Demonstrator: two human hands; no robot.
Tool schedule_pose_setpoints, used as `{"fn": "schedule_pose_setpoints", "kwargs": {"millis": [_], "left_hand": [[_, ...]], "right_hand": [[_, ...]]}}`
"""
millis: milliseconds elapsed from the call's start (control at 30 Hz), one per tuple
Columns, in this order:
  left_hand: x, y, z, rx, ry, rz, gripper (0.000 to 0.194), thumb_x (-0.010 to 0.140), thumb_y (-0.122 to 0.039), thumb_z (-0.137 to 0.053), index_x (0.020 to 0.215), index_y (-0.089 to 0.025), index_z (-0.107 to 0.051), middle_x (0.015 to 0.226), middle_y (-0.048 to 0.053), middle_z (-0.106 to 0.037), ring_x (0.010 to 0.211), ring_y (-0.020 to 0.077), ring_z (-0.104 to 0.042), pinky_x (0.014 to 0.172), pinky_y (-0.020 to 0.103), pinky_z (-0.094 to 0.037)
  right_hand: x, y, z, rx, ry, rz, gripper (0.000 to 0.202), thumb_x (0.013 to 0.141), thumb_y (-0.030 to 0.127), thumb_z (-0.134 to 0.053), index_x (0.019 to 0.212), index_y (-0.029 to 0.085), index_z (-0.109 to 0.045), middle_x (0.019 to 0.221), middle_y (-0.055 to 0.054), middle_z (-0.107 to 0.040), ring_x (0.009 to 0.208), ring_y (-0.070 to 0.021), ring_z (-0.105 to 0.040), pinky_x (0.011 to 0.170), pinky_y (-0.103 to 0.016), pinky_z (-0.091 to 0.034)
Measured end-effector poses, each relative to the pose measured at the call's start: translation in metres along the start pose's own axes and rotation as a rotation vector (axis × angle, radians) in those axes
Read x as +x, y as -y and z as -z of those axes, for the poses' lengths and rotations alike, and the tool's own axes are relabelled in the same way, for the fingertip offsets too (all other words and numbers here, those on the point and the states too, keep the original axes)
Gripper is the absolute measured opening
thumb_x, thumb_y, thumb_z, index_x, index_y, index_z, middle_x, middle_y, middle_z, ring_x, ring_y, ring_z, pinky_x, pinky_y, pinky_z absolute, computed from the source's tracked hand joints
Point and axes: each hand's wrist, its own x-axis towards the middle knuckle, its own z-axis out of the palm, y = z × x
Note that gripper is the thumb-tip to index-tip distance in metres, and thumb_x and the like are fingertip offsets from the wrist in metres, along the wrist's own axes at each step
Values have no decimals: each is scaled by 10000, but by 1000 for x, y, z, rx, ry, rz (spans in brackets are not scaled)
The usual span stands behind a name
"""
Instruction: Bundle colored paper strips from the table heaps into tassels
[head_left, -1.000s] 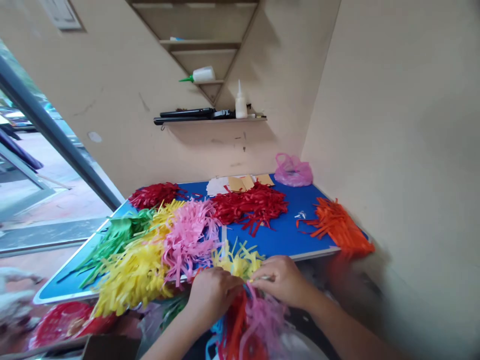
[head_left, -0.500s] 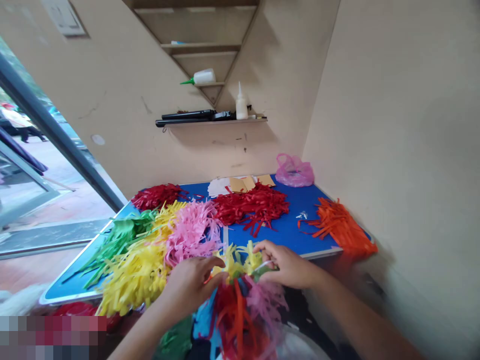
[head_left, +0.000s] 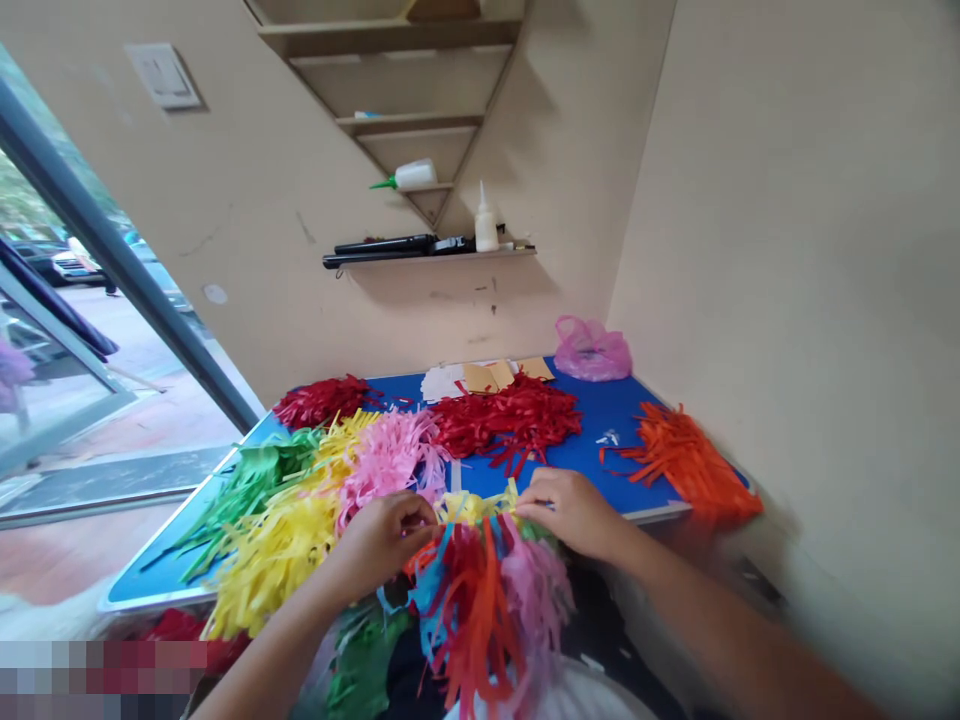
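A bunch of multicoloured fringed strips (head_left: 484, 600), with red, orange, blue and pink tails and a yellow top, hangs between my hands at the table's front edge. My left hand (head_left: 390, 535) pinches its upper left end, fingers curled. At the upper right end, my right hand (head_left: 559, 508) grips the yellow part between thumb and fingers. Just behind my left hand lie pink fringe (head_left: 390, 450) and yellow fringe (head_left: 285, 535) on the blue table (head_left: 600, 400).
Green fringe (head_left: 247, 490) lies at the table's left, red fringe (head_left: 510, 415) at the back, orange fringe (head_left: 690, 465) at the right edge. A pink plastic bag (head_left: 592, 350) sits in the back corner. Glue bottles (head_left: 486, 225) stand or lie on wall shelves (head_left: 442, 258).
Both hands have closed on the ends of the bunch, and its top now looks straighter and more stretched. The view has tilted slightly upward.
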Motion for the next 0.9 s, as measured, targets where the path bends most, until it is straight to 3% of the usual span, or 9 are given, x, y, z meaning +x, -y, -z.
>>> {"fn": "schedule_pose_setpoints", "kwargs": {"millis": [167, 233, 300, 367, 433, 500, 567, 733, 900], "left_hand": [[37, -20, 28, 110, -206, 48, 176, 753, -366, -612, 697, -209, -670, 510, -64, -480, 490, 108, -435, 500, 224, -251], [51, -29, 30, 129, -338, 78, 165, 756, -359, -610, 703, -208, -652, 524, -55, -485, 510, 123, -456, 508, 232, -241], [55, -36, 13, 111, -453, 101, 210, 808, -378, -556, 730, -202, -640, 530, -39, -511, 523, 145, -500, 505, 238, -269], [49, -39, -20, 48, -507, 90, 308, 880, -415, -459, 783, -191, -647, 550, -15, -581, 538, 164, -572, 514, 248, -364], [37, -37, -60, -36, -506, 35, 342, 916, -385, -397, 912, -184, -674, 788, 45, -727, 742, 180, -689, 656, 266, -503], [25, -34, -95, -135, -519, 14, 361, 932, -364, -383, 1016, -170, -675, 951, 87, -759, 872, 198, -715, 762, 302, -549], [15, -31, -119, -259, -517, 20, 381, 935, -375, -414, 1114, -147, -661, 975, 105, -765, 866, 210, -724, 757, 319, -571], [6, -30, -136, -387, -503, 62, 451, 927, -402, -460, 1213, -101, -637, 848, 101, -777, 666, 199, -717, 618, 300, -581], [2, -27, -144, -263, -548, -44, 390, 929, -317, -472, 1236, -146, -638, 1109, 134, -746, 932, 232, -733, 793, 347, -592]], "right_hand": [[50, 18, 28, -333, -105, -72, 156, 810, 366, -734, 733, 235, -769, 770, -27, -714, 718, -176, -631, 580, -262, -342], [67, 25, 33, -412, -169, -104, 237, 824, 402, -710, 686, 214, -747, 747, -46, -712, 704, -183, -622, 560, -270, -315], [70, 29, 24, -389, -218, -130, 282, 855, 411, -668, 667, 212, -732, 728, -43, -710, 681, -174, -616, 553, -269, -309], [58, 29, 2, -231, -246, -149, 304, 883, 408, -626, 666, 219, -723, 702, -21, -705, 651, -154, -611, 555, -260, -329], [38, 26, -26, 4, -273, -170, 331, 909, 394, -573, 672, 209, -710, 675, -12, -687, 638, -145, -606, 571, -247, -369], [19, 21, -49, 196, -299, -192, 349, 926, 368, -520, 680, 193, -697, 668, -18, -667, 638, -149, -599, 590, -243, -405], [5, 17, -62, 279, -315, -209, 362, 925, 349, -493, 662, 189, -683, 652, -23, -642, 633, -158, -584, 599, -251, -418], [-3, 14, -67, 393, -326, -264, 369, 887, 364, -523, 592, 191, -663, 597, -24, -595, 632, -174, -547, 634, -277, -412], [-5, 6, -71, 708, -244, -382, 308, 811, 416, -595, 666, 163, -693, 608, -14, -613, 592, -154, -528, 579, -261, -411]]}}
